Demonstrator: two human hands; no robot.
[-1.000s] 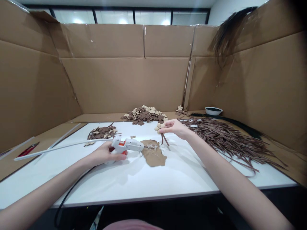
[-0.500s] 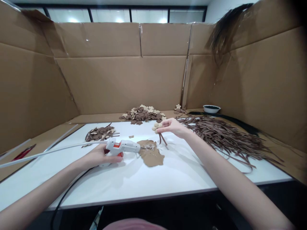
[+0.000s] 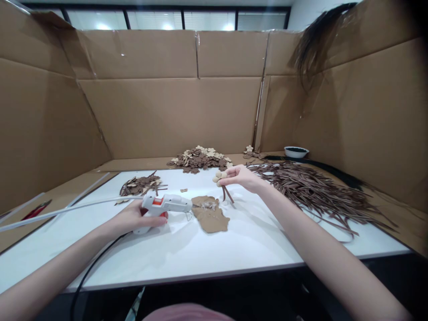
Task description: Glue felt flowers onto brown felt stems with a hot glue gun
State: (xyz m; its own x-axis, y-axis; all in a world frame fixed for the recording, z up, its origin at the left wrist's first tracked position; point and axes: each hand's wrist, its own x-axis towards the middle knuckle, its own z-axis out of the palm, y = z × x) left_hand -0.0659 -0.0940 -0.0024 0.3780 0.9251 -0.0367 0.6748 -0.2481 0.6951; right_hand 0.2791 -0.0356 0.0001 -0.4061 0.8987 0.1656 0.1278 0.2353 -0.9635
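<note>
Back toward the left slid the white hot-glue gun (image 3: 166,204), left hand (image 3: 133,217) clamped round its grip, nozzle off the brown scrap (image 3: 210,216). Right hand (image 3: 243,176) pinched the beige flower with brown strips (image 3: 220,177) just beyond it, glue seemingly laid.

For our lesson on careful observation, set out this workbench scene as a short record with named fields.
Left hand: grips a white glue gun lying low over the white tabletop, nozzle toward a brown scrap.
Right hand: raised, pinching a pale flower piece with brown strips hanging below.
Right of table: a loose heap of brown strands.
Back of table: a pile of brown and pale cut-outs; a smaller pile to the left.
Far right: a white bowl.
Surround: cardboard walls.
</note>
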